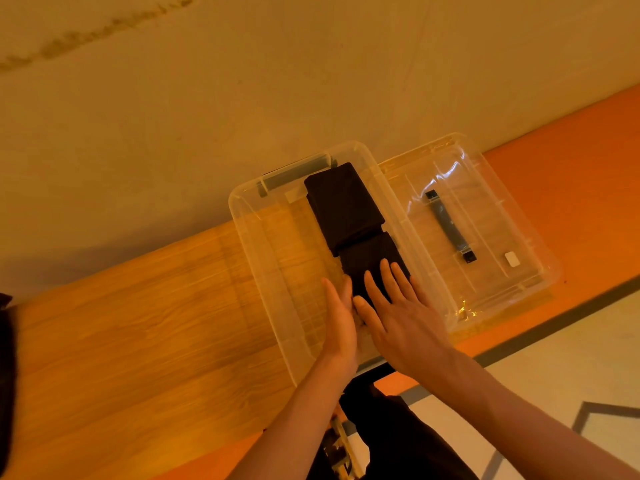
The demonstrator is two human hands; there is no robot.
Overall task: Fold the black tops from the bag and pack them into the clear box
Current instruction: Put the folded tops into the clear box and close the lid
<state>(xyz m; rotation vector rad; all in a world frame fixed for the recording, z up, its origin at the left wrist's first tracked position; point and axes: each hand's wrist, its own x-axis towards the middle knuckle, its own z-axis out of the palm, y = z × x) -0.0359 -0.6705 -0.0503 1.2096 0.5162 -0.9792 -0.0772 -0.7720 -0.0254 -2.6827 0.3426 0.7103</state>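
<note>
Black cloth is being packed into the clear box (263,271): the right hand (398,313), fingers straight and spread, is pressing the near top (374,268) flat; the left hand (341,317), fingers straight, is touching its left edge. The far top (343,202) is lying just beyond. Next, I'd judge, both hands need lifting clear.

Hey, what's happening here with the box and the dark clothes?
A person is packing folded black tops into a clear box on a wooden table. The far top already lies at the box's far end. Both hands are on the near top: the right hand lies flat on it, fingers spread, and the left hand rests along its edge. The lid lies beside the box.
</note>
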